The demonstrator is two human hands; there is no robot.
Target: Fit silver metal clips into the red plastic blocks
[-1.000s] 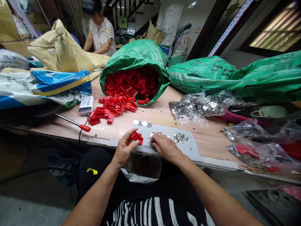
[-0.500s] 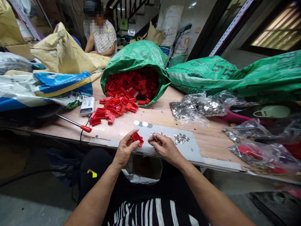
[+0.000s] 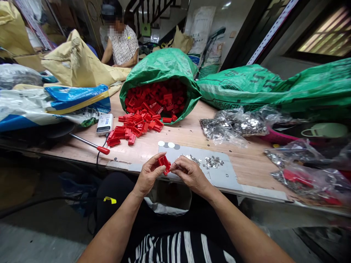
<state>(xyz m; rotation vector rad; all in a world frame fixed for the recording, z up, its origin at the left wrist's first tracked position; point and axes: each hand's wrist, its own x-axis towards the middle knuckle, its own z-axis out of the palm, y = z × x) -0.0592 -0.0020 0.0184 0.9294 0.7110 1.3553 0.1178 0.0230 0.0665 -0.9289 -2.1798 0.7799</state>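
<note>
- My left hand [image 3: 148, 174] holds a small red plastic piece with an open channel [image 3: 163, 163], thumb on the near side and fingers behind.
- That red piece sits up in my grip, over the near edge of the light wood-grain table [image 3: 189, 133].
- My right hand [image 3: 193, 176] is pinched narrow around a slim dark tool [image 3: 178, 166], mostly hidden by my fingers; its fingertips meet the right side of the red piece, though I cannot tell exactly what touches.
- Under and beyond my right hand lies a flat grey mat [image 3: 221, 179], with two clusters of tiny silvery metal parts [image 3: 214, 162] on it.
- Ahead of my left hand, a loose heap of matching red pieces [image 3: 134, 128] spills from a green woven-plastic sack [image 3: 161, 60] lying mouth towards me.
- Left of the heap are a white box-shaped device [image 3: 105, 123] and a metal rod with a red handle [image 3: 103, 150].
</note>
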